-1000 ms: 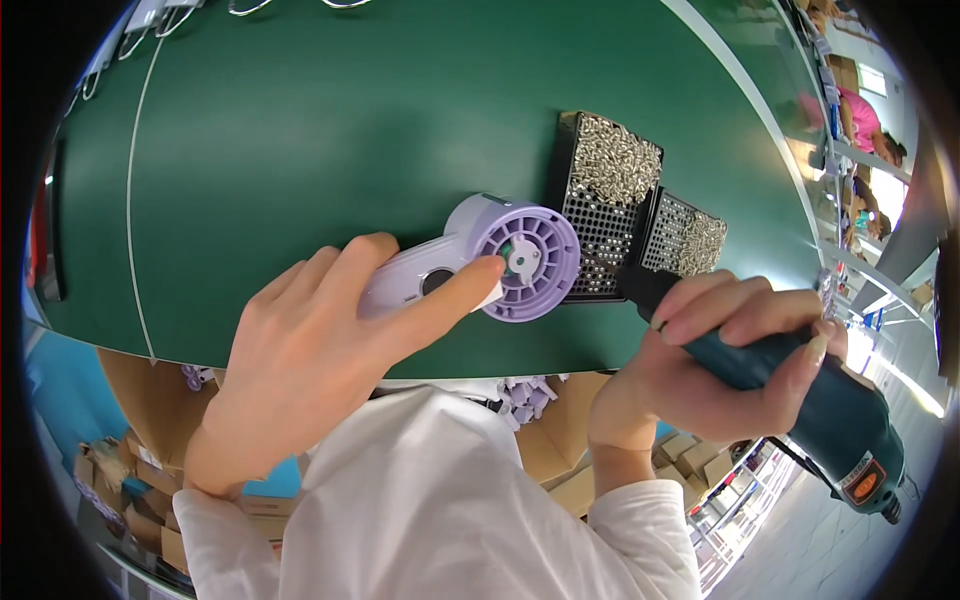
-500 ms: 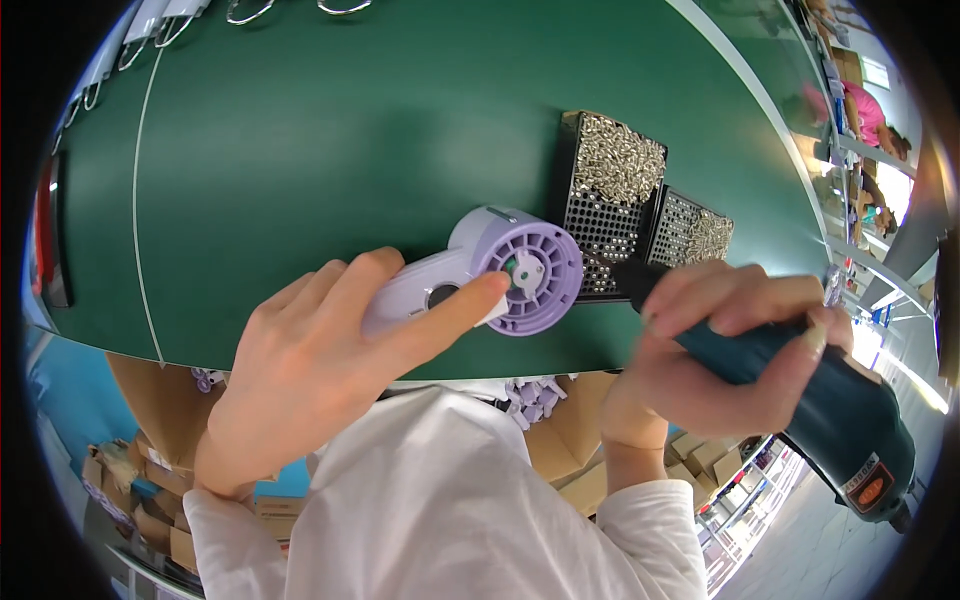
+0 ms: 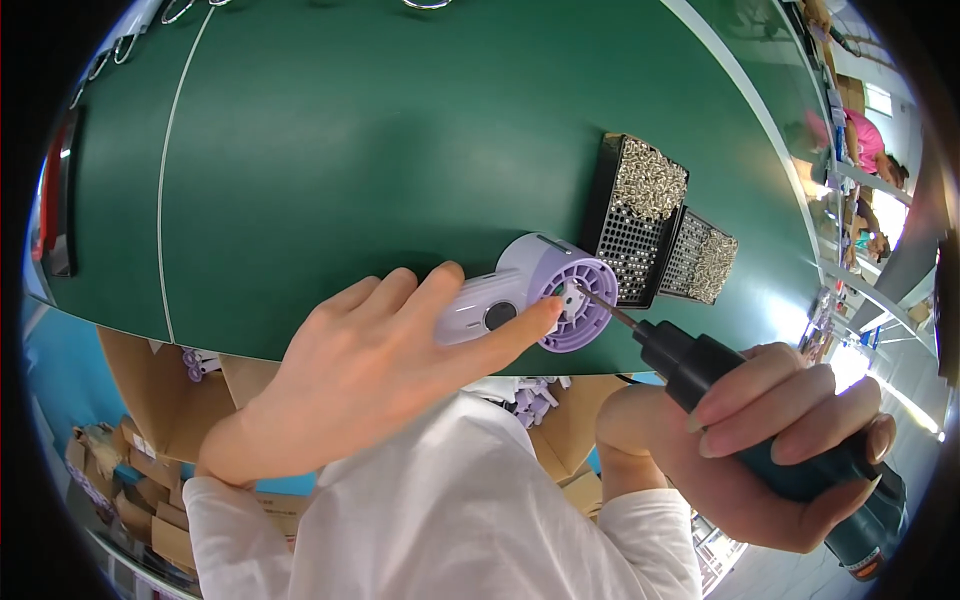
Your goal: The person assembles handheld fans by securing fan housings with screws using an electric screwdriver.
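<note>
Head view: just near-left of the large screw tray (image 3: 628, 238) is a lavender fan (image 3: 540, 262), its handle (image 3: 468, 308) grasped in the fingers of the left hand (image 3: 365, 350). Near-right of the tray, the right hand (image 3: 775, 450) grasps an electric screwdriver (image 3: 695, 368), its bit (image 3: 609, 308) at the fan's hub (image 3: 573, 303).

The white top (image 3: 420, 515) has 2 loose sleeves (image 3: 235, 530); left hand (image 3: 375, 350) and right hand (image 3: 772, 408) ungloved.
</note>
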`<state>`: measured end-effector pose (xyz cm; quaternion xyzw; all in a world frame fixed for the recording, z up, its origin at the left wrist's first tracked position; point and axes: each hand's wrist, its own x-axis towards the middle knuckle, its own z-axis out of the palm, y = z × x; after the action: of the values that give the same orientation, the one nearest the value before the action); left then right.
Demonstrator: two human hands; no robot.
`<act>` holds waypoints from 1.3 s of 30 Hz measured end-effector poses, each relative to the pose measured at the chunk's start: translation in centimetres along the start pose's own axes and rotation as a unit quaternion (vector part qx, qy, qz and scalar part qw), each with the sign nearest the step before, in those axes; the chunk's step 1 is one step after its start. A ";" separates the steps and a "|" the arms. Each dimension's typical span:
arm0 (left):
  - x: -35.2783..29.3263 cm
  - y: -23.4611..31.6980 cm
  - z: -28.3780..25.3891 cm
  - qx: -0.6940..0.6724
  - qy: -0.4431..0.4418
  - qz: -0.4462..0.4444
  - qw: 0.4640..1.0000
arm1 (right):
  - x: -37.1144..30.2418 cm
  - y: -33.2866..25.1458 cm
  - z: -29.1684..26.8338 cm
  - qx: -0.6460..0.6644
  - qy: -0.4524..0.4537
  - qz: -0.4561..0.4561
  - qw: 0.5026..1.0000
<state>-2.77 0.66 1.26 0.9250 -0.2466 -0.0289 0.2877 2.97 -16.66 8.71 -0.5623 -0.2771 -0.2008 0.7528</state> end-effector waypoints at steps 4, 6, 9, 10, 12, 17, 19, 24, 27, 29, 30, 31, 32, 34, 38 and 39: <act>-0.1 -0.2 0.1 0.003 -0.001 0.009 1.000 | -0.3 0.3 0.5 -0.006 0.008 0.015 1.000; -0.2 -0.4 0.1 0.003 -0.003 0.012 1.000 | -0.3 0.1 0.0 -0.010 -0.010 0.028 1.000; -0.3 -0.4 0.1 0.001 0.001 0.016 1.000 | -0.4 0.4 -0.3 -0.023 -0.045 0.047 0.998; -0.2 -0.4 0.2 0.002 0.005 0.015 1.000 | -0.4 0.6 -0.4 -0.032 -0.062 0.054 0.996; 0.0 -0.4 0.4 0.002 0.009 0.014 1.000 | -0.5 1.0 -0.1 -0.055 -0.080 0.068 0.993; -0.4 -0.5 1.0 0.019 0.059 0.016 0.998 | -1.2 2.6 0.7 -0.090 -0.110 0.058 0.988; -0.4 -0.5 1.1 0.020 0.064 0.015 0.998 | -1.2 2.7 0.7 -0.084 -0.121 0.058 0.987; -0.6 -0.4 0.7 0.017 0.062 0.019 0.998 | -1.4 2.3 1.1 -0.090 -0.114 0.075 0.987; -0.7 -0.4 0.7 0.024 0.046 0.019 0.998 | -1.3 2.3 1.0 -0.070 -0.113 0.097 0.986; -0.5 -0.4 0.7 0.024 0.025 0.016 0.999 | -1.1 2.1 0.6 -0.076 -0.141 0.084 0.983; -0.5 -0.4 0.5 0.026 0.025 0.020 0.999 | -0.9 1.9 0.6 -0.078 -0.151 0.068 0.983; -0.3 -0.2 0.3 0.022 0.022 0.017 0.999 | -1.0 1.9 0.4 -0.078 -0.145 0.025 0.986; -0.2 -0.1 0.2 0.018 0.018 0.014 1.000 | 0.1 0.3 -0.2 -0.073 -0.177 0.041 0.981; 0.1 0.1 0.1 0.020 0.016 0.012 1.000 | 0.1 -0.6 -0.5 -0.032 -0.060 -0.017 0.998; 0.5 0.2 -0.1 0.068 -0.011 -0.033 0.997 | 0.4 -0.7 -4.6 -0.115 0.057 -0.007 0.992; 0.8 -0.2 0.1 0.053 0.008 -0.035 0.998 | 0.2 -0.5 -5.2 -0.141 0.105 0.023 0.984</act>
<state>-1.98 0.31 1.12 0.9473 -0.2127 -0.0186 0.2389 3.81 -21.79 8.09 -0.6445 -0.1525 -0.2787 0.6955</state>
